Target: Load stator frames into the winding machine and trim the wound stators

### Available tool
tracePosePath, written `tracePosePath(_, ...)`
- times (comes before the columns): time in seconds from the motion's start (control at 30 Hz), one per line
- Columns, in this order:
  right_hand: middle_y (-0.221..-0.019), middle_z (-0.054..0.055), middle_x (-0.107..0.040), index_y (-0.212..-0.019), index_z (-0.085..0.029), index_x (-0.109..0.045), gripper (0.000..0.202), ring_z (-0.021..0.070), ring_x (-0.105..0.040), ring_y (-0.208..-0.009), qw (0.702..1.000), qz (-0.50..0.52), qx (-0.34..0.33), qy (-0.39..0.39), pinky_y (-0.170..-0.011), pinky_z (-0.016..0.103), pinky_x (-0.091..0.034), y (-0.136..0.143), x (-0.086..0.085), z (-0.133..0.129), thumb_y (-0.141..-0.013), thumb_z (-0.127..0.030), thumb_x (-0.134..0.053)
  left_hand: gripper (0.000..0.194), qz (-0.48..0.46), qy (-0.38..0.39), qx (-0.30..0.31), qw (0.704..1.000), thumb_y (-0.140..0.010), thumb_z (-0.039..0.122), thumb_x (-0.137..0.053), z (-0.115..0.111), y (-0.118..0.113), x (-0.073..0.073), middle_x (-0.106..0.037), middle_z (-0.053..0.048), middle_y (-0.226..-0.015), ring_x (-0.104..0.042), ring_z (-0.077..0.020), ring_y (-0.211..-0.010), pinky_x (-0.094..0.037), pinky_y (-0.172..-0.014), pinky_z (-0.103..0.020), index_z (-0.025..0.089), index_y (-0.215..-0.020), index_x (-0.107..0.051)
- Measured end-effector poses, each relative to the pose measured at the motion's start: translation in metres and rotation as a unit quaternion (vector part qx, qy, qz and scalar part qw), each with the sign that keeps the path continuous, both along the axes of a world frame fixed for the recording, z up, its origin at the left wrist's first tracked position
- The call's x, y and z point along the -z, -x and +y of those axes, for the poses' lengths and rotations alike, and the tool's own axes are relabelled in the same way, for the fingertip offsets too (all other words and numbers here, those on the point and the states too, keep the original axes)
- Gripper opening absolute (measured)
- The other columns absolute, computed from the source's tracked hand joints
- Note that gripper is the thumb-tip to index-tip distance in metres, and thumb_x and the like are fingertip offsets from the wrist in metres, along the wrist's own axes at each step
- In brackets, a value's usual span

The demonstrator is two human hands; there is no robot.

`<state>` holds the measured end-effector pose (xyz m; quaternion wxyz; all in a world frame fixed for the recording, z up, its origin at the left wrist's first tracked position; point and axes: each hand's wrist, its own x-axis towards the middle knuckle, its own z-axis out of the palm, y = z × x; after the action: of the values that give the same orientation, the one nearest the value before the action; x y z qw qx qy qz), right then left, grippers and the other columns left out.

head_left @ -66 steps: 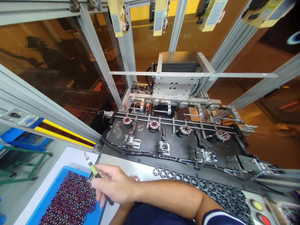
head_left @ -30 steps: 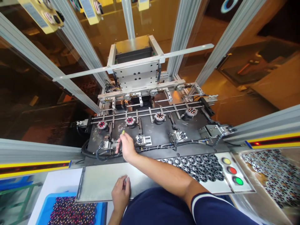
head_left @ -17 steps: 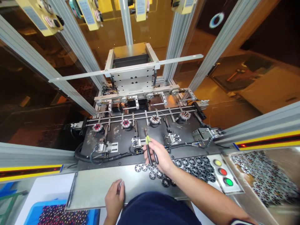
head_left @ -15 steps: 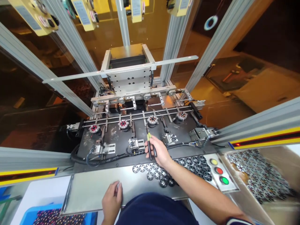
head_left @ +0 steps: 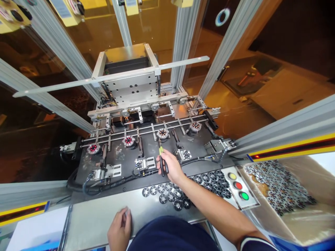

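Observation:
My right hand is closed round the dark handles of a pair of pliers with yellow-green near the jaws. The pliers point away from me, their tips close to the front of a round fixture that holds a disc with dark and orange spots; whether they touch it I cannot tell. Over the front metal ledge, my left hand is curled, thumb and fingertips together. Something small and pale may be between them, too small to name. Round black and silver parts lie below my right forearm.
Similar round fixtures stand in a row, two bearing red-spotted discs. Yellow, red and green buttons sit at the right. Beyond them is a lined box of round metal parts. Sensor bars and metal posts flank the machine.
The view has swung, so the machine sits further left in the picture. My right hand still grips the pliers by the same fixture. The left hand keeps its curled pose.

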<state>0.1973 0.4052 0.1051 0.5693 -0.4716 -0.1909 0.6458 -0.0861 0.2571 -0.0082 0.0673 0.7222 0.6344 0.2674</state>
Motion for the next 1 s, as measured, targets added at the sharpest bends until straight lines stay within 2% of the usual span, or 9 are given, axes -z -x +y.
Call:
tracePosePath(0.17,-0.074,-0.003,-0.058,-0.097,-0.017,-0.060,0.036,0.0087,-0.054,-0.045,0.999,-0.020,-0.027,0.001,-0.030,0.020,-0.046,0.000,0.006,-0.002,-0.074,-0.044,-0.068,0.031,0.002,0.001,-0.001,1.000,-0.094,0.044,-0.052,0.000,0.001,0.002,-0.066,0.000,-0.066,-0.063,-0.0131,-0.054,-0.052,-0.060,-0.023,0.018,-0.092,-0.069)
tracePosePath(0.47,-0.074,-0.004,-0.058,-0.098,-0.018,-0.061,0.033,0.0065,-0.052,-0.042,0.998,-0.059,0.002,0.003,-0.029,0.017,-0.041,0.000,0.021,0.009,-0.076,-0.043,-0.064,0.028,0.006,0.014,0.005,1.000,-0.094,0.042,-0.053,-0.002,0.002,0.004,-0.064,0.000,-0.067,-0.063,-0.0130,-0.055,-0.051,-0.061,-0.023,0.019,-0.094,-0.067)
tracePosePath(0.63,-0.075,-0.004,-0.058,-0.092,-0.018,-0.060,0.030,0.0060,-0.052,-0.042,0.998,-0.060,0.009,-0.003,-0.030,0.017,-0.041,0.000,0.022,0.011,-0.076,-0.044,-0.064,0.027,0.003,0.018,0.009,1.000,-0.095,0.041,-0.053,-0.004,0.002,0.003,-0.062,0.001,-0.066,-0.061,-0.0123,-0.055,-0.051,-0.061,-0.023,0.018,-0.095,-0.066)
tracePosePath(1.0,-0.073,-0.005,-0.057,-0.096,-0.018,-0.059,0.034,0.0064,-0.051,-0.043,0.999,-0.040,0.028,-0.003,-0.030,0.017,-0.042,-0.001,0.017,0.012,-0.075,-0.045,-0.066,0.028,-0.001,0.028,0.008,1.000,-0.094,0.041,-0.053,-0.004,0.004,0.006,-0.064,0.000,-0.067,-0.062,-0.0130,-0.056,-0.052,-0.062,-0.023,0.018,-0.096,-0.067)
